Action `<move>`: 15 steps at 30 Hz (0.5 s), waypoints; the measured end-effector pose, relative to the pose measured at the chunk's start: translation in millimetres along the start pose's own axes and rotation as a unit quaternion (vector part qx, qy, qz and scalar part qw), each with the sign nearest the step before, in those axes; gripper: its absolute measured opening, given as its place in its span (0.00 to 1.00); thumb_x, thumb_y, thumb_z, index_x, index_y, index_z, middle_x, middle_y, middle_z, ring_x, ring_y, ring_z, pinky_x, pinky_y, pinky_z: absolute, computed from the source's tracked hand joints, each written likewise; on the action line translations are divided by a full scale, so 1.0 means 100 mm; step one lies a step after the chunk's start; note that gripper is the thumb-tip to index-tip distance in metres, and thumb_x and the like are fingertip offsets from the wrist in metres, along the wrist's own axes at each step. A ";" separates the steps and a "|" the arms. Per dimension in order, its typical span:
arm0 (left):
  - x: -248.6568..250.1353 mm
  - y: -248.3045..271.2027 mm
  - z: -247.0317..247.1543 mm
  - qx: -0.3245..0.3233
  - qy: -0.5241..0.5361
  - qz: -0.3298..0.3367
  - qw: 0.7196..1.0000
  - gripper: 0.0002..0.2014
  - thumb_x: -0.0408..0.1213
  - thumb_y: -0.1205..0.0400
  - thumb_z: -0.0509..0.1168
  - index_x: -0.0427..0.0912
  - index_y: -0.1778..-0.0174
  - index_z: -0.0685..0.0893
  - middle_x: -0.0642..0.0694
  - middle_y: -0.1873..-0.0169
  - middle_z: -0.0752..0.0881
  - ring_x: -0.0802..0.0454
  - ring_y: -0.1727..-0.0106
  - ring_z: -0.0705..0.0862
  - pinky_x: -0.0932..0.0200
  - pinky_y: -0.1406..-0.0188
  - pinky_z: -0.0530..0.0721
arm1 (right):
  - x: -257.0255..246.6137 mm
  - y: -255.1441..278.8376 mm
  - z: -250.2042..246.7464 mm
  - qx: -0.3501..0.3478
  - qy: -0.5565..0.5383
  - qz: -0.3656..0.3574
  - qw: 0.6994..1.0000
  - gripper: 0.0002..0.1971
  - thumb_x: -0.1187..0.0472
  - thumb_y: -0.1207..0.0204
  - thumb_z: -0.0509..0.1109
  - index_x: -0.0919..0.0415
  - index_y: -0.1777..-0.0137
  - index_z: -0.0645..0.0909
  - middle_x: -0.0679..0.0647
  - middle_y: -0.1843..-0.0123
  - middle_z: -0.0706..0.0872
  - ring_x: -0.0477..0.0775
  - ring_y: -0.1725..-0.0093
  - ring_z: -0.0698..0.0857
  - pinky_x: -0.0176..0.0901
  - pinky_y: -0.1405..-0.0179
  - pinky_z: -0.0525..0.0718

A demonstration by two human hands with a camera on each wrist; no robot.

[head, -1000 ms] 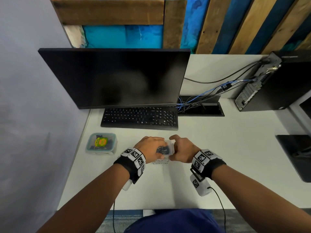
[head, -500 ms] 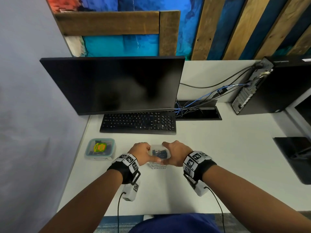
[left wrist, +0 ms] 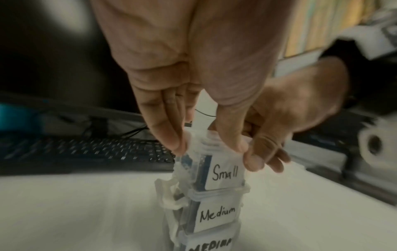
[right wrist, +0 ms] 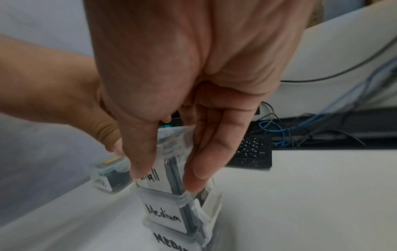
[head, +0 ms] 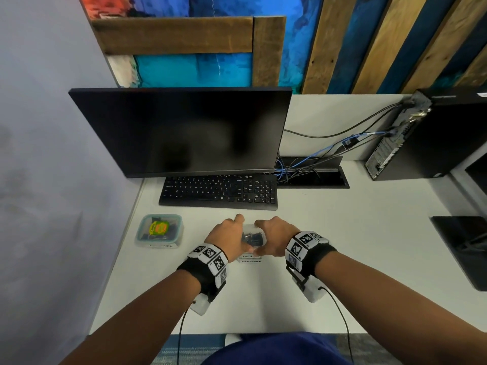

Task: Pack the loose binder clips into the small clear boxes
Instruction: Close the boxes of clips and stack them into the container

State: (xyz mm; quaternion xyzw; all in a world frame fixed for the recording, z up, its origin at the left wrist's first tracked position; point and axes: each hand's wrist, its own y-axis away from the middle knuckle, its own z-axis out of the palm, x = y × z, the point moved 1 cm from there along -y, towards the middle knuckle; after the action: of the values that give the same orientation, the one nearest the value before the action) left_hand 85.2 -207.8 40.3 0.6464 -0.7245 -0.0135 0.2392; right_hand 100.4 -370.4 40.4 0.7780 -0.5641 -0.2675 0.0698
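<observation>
Three small clear boxes stand stacked on the white desk (head: 342, 259). The top box (head: 253, 237), labelled "Small" (left wrist: 225, 173), shows dark binder clips through its lid. Under it sit a "Medium" box (left wrist: 217, 215) and a third, also labelled "Medium" (left wrist: 210, 244). My left hand (head: 226, 238) pinches the top box's left side between thumb and fingers (left wrist: 171, 144). On the right side my right hand (head: 274, 239) pinches the same box (right wrist: 169, 152), above the Medium box (right wrist: 165, 217). The side latches of the lower boxes stick out.
A larger clear container (head: 159, 230) with a blue-rimmed lid, holding dark clips and a yellow item, sits left of the stack. A black keyboard (head: 218, 191) and a monitor (head: 184, 133) stand behind. A computer tower (head: 434, 135) and cables lie at the right.
My left hand has slid off the top of the box to its left side, uncovering the lid. Both hands stay on the top box, which stays on the stack. The head view tilted up.
</observation>
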 end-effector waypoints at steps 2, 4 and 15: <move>-0.13 -0.02 0.00 -0.031 0.083 -0.039 0.995 0.44 0.58 0.35 0.80 0.48 0.27 0.67 0.46 0.38 0.78 0.47 0.38 0.81 0.53 0.42 0.81 | 0.08 0.02 0.04 0.001 -0.065 0.005 0.998 0.35 0.42 0.38 0.82 0.48 0.32 0.74 0.52 0.47 0.87 0.55 0.49 0.87 0.46 0.50 0.87; -0.25 -0.04 0.03 -0.059 0.128 -0.069 0.988 0.46 0.66 0.35 0.75 0.49 0.25 0.68 0.46 0.32 0.75 0.49 0.35 0.79 0.52 0.35 0.79 | 0.15 0.05 0.09 -0.011 -0.115 0.000 0.993 0.40 0.37 0.37 0.80 0.40 0.25 0.70 0.49 0.42 0.87 0.54 0.43 0.86 0.45 0.42 0.85; -0.41 -0.19 0.17 -0.134 0.250 -0.086 0.955 0.37 0.76 0.36 0.65 0.46 0.47 0.88 0.50 0.55 0.90 0.52 0.52 0.88 0.44 0.43 0.87 | 0.33 -0.07 0.32 -0.066 -0.353 0.158 0.920 0.35 0.36 0.24 0.69 0.60 0.25 0.73 0.58 0.31 0.82 0.55 0.41 0.86 0.50 0.44 0.90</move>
State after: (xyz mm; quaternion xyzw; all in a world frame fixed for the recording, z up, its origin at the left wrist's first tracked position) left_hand 99.2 -177.4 5.9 0.6510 -0.5747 0.0313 0.4949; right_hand 97.2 -391.9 -0.7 0.5276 -0.6489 -0.5468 -0.0413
